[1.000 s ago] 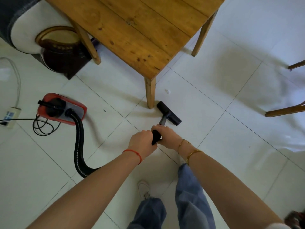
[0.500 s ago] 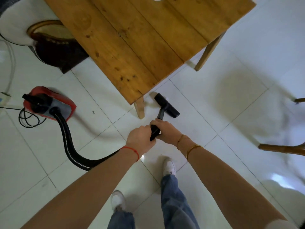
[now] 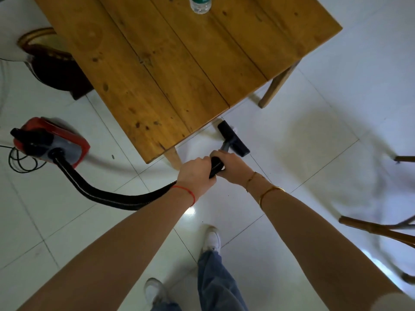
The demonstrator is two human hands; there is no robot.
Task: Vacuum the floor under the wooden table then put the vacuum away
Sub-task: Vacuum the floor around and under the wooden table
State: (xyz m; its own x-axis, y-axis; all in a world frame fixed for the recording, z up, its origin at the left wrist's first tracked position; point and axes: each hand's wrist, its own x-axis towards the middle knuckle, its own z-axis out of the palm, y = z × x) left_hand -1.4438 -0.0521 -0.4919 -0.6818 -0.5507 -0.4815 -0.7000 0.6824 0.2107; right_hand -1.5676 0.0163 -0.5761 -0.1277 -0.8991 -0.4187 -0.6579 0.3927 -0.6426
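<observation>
Vacuuming at the near corner of the pale wooden plank table (image 3: pixel 179 63).

Left hand (image 3: pixel 196 173) and right hand (image 3: pixel 233 166) both grip the black ribbed hose (image 3: pixel 215 166); the flat black floor nozzle (image 3: pixel 233 139) lies just beyond them beside the table's corner leg (image 3: pixel 173 157). Next, I'd judge, push it underneath. The red canister vacuum (image 3: pixel 51 142) sits left of the table.

A dim indoor scene is shown, with cool light cast from the right. Glare is seen on the white floor tiles (image 3: pixel 190 213). The red vacuum (image 3: pixel 50 142) and chair legs (image 3: pixel 377 230) are smeared by motion blur. Straight lines are bent by wide-angle distortion at the edges
</observation>
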